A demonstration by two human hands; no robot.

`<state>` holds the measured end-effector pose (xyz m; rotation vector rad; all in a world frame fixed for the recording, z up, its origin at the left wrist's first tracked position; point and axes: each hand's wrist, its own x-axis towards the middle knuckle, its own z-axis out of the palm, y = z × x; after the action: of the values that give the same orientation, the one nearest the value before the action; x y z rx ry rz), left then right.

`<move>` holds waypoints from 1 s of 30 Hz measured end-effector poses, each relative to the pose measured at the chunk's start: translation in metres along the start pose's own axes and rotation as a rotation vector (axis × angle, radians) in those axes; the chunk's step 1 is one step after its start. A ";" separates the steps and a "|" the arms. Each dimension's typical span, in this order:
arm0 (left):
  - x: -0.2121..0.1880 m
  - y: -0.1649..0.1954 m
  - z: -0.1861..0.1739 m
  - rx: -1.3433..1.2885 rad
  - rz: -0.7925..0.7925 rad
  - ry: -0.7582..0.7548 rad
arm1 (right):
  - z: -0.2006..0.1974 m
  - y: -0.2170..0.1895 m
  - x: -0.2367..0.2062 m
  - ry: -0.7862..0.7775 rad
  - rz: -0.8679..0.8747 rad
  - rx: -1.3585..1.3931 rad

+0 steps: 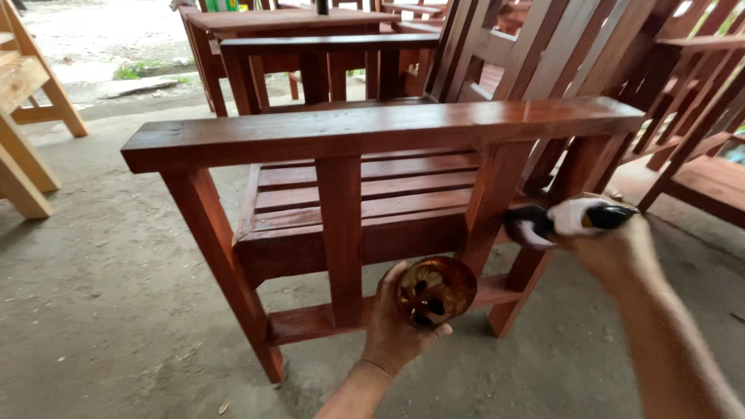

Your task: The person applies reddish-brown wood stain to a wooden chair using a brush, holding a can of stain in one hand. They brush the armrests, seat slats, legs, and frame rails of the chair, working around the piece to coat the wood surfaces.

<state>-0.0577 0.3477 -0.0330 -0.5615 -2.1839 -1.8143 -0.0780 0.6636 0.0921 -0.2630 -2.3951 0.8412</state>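
The left hand (396,330) cupped a small round brown bowl of dark stain (436,290) low beside the red-brown slatted wooden chair (365,186). The right hand's (613,248) grip closed on a white-handled paintbrush (563,219), bristles against the chair's side slat. More stained chairs (326,54) stood beyond.

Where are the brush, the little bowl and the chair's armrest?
brush (570,218): head view, on its white handle.
bowl (436,290): head view, on its stained inside.
armrest (380,128): head view, on its top board.

Background: stained red-brown wooden chairs (683,93), a matching table (310,46), unstained pale wooden furniture (23,101), concrete floor (101,310).
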 end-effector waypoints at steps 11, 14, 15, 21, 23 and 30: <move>-0.025 -0.040 0.001 0.365 0.234 -0.029 | 0.014 -0.100 -0.088 -0.860 0.128 0.263; -0.030 -0.038 0.005 0.314 0.257 -0.006 | 0.035 -0.117 -0.105 -0.863 -0.196 0.152; -0.031 -0.038 0.005 0.315 0.303 0.023 | 0.039 -0.120 -0.110 -0.869 -0.221 0.148; -0.045 -0.033 0.003 0.278 0.117 0.008 | 0.054 -0.119 -0.132 -0.918 -0.291 0.136; -0.046 -0.032 0.003 0.290 0.029 -0.033 | 0.057 -0.117 -0.137 -0.889 -0.339 0.151; -0.025 -0.012 0.007 0.187 -0.152 -0.163 | 0.033 -0.079 -0.111 -0.622 -0.543 0.321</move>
<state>-0.0401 0.3493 -0.0561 -0.5325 -2.5353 -1.6610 -0.0068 0.5453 0.0695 0.8532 -2.6036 1.1226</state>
